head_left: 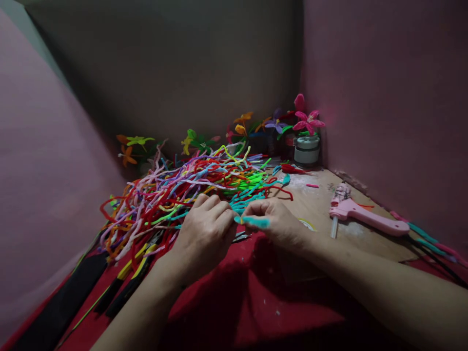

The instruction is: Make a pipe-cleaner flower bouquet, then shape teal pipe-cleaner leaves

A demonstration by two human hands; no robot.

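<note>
My left hand [206, 229] and my right hand [274, 222] meet in the middle of the view, both with fingers curled and pinching a short teal pipe cleaner [254, 222]. The teal piece lies between the two hands, its fuzzy end resting over my right fingers. Just behind my hands sprawls a big tangled pile of pipe cleaners [190, 187] in red, pink, green, yellow, blue and teal. A small metal tool [239, 237] lies on the red cloth [234, 297] under my hands.
A pink glue gun [360, 216] lies on the wooden board [321, 204] at the right. Finished pipe-cleaner flowers [307, 121] stand at the back by a grey tape roll [307, 150]. Black strips [66, 304] lie at the left. Pink walls enclose both sides.
</note>
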